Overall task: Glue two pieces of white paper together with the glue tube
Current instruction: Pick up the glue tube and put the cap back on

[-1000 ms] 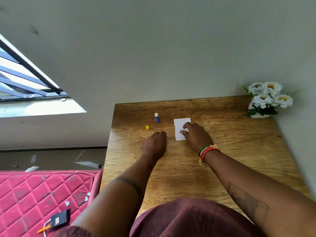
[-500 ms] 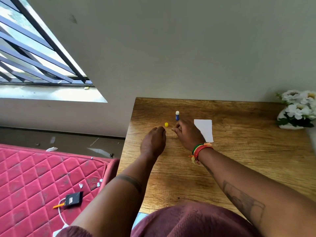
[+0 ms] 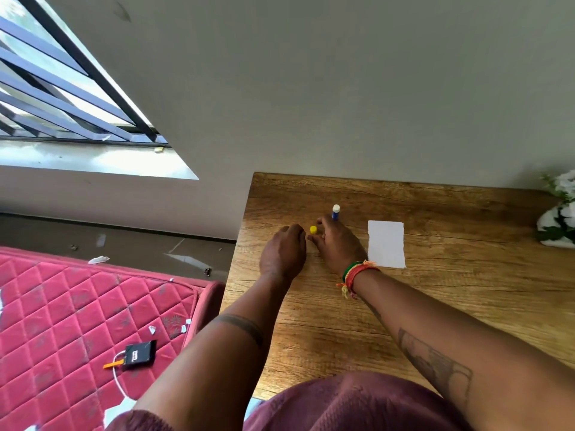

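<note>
The glue tube (image 3: 335, 212) stands upright on the wooden table (image 3: 451, 300), blue body with a white tip, its top uncovered. Just in front of it to the left sits its small yellow cap (image 3: 313, 229), apart from the tube. Your right hand (image 3: 337, 244) reaches across between them, its fingers spread around the cap with fingertips near the base of the tube; you can't tell from here whether any finger actually grips either one. Your left hand (image 3: 284, 251) rests on the table just left of the cap, fingers curled under with nothing seen inside them. The white paper (image 3: 386, 244) lies flat on the table to the right of your right hand, near your wrist's coloured bracelets (image 3: 354, 275) but not touched. At the far right edge of the table stands a pot of white flowers (image 3: 560, 213). Left of the table, a red quilted mattress (image 3: 77, 306) carries a small black device (image 3: 139, 354) with a white cable.
</note>
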`<state>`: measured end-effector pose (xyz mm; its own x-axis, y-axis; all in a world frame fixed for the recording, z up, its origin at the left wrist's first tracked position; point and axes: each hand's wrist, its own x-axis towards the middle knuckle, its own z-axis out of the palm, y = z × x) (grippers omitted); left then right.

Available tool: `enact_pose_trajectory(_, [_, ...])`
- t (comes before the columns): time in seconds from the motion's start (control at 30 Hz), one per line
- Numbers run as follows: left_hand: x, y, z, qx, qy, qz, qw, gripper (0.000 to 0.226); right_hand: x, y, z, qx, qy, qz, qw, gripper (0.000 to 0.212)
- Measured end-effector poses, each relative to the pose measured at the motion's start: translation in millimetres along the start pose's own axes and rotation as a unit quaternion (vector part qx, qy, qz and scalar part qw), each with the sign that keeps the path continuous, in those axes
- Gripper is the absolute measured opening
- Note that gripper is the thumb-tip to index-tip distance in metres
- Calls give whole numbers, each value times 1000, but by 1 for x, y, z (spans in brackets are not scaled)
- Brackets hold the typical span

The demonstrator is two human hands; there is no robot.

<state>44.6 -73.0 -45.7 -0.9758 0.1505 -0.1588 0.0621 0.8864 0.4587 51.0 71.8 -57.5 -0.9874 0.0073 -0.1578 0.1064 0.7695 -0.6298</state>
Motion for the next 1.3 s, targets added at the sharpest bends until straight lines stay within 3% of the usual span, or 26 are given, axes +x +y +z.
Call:
enact_pose_trajectory(0.23, [6,1,1,1,-9,-8,1000,30,5,1,2,-33,12,-17,999,14])
enact_pose_trajectory(0.47, [8,18,4,-10,28,-12,1000,28,-13,14,-19,20,33,-18,999,22])
enact_pose_trajectory(0.6, [13,33,10,-82,39,-37,995,24,-27,27,-39,36,49,-30,998,21])
enact_pose_trajectory(0.8, [27,56,18,-150,7,-45,988,45,-31,41,-61,68,102,30,992,13])
enact_pose_trajectory(0.97, [36,70,20,-179,15,-49,983,36,-29,42,-71,148,100,86,980,7])
enact_pose_trajectory(1.07, [39,73,20,-229,9,-86,969,27,-25,40,-73,250,103,140,952,7])
enact_pose_trajectory(1.2, [40,77,17,-283,-12,-113,952,28,-12,42,-71,447,100,223,860,10])
enact_pose_trajectory(1.3, [37,80,14,-353,-18,-125,927,24,-8,49,-69,353,45,209,911,12])
